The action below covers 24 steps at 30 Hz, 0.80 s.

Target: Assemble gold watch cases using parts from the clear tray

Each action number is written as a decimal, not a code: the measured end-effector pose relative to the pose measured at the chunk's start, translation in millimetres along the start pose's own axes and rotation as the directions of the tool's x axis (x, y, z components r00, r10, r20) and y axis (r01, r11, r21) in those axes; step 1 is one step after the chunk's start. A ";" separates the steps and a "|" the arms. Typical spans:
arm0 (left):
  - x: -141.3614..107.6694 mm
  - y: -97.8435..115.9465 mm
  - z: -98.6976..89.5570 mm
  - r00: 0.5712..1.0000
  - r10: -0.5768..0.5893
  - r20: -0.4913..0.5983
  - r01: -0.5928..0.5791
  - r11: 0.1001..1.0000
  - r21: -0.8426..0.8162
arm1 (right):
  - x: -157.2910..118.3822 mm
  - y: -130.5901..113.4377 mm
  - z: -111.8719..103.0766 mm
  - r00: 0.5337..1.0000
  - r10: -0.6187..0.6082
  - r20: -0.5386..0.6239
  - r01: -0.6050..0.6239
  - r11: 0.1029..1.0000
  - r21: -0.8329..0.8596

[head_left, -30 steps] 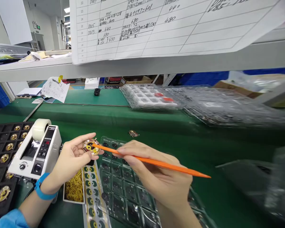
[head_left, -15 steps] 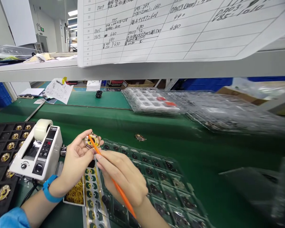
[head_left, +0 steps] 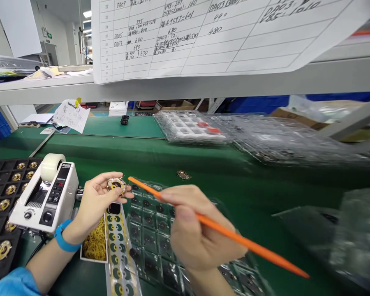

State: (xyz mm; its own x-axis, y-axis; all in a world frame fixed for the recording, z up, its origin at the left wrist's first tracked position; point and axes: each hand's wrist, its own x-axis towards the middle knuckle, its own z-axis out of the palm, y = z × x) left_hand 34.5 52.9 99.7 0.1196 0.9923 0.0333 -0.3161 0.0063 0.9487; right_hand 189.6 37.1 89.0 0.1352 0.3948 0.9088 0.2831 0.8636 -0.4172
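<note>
Smooth green matting covers the surface (head_left: pixel 148 159). Nearest lie a long strip of yellow-and-green stickers (head_left: pixel 119 257) and a white-walled rectangular box (head_left: pixel 94 260) of thin yellow rings (head_left: pixel 94 244). Above a clear plastic compartment tray (head_left: pixel 144 246), the right hand (head_left: pixel 200 230) has its grip closed around a slender orange pointed stick (head_left: pixel 253 245). Its tip is just beside a round gold-toned part (head_left: pixel 116 185), which the left hand (head_left: pixel 94 199) holds up, its grip pinching the part between thumb and fingers. Left of that hand stands a white tape dispenser (head_left: pixel 64 193). Beyond, another gold-toned part (head_left: pixel 183 175) lies flat; stacked clear plastic trays (head_left: pixel 197 130) and a grey shelf (head_left: pixel 172 91) sit farthest.
</note>
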 end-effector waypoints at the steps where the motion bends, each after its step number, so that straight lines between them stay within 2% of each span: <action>1: -1.0 0.6 0.4 1.000 0.003 0.012 -0.003 1.000 0.014 | 0.9 0.6 -1.6 0.996 0.063 -0.070 -0.061 0.998 0.028; 4: -3.8 2.0 2.5 0.999 0.017 0.039 -0.019 0.999 0.043 | 4.3 2.4 -2.7 0.973 0.171 -0.156 -0.165 0.985 0.052; 11: -2.7 1.7 3.4 0.998 0.017 0.063 -0.019 0.999 0.035 | 1.1 5.6 -0.7 0.975 0.209 -0.069 -0.206 0.978 0.044; 15: -3.1 0.7 3.0 0.997 0.079 0.014 -0.080 0.993 0.089 | -1.0 2.2 0.9 0.966 0.257 0.009 -0.257 0.966 0.032; 17: -3.7 0.6 2.9 0.988 0.149 -0.034 -0.141 0.975 0.172 | -1.4 0.1 4.3 0.972 0.217 0.094 -0.213 0.976 -0.050; 20: -4.2 0.0 2.4 0.960 0.262 -0.097 -0.226 0.932 0.283 | -3.3 0.3 13.3 0.976 0.073 0.205 -0.044 0.989 -0.142; 22: -5.2 -0.8 2.4 0.944 0.310 -0.110 -0.257 0.904 0.342 | -5.7 3.0 19.4 0.971 -0.001 0.238 0.048 0.980 -0.191; 24: -7.8 -2.0 2.8 0.937 0.341 -0.080 -0.282 0.869 0.406 | -8.1 6.5 23.4 0.972 -0.028 0.232 0.089 0.962 -0.259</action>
State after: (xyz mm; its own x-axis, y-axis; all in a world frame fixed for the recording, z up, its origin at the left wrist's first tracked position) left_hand 36.8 44.8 98.4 -0.0713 0.9414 0.3296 0.0733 -0.3246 0.9430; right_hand 168.1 46.8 79.1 -0.0970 0.4328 0.8962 0.5301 0.7846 -0.3215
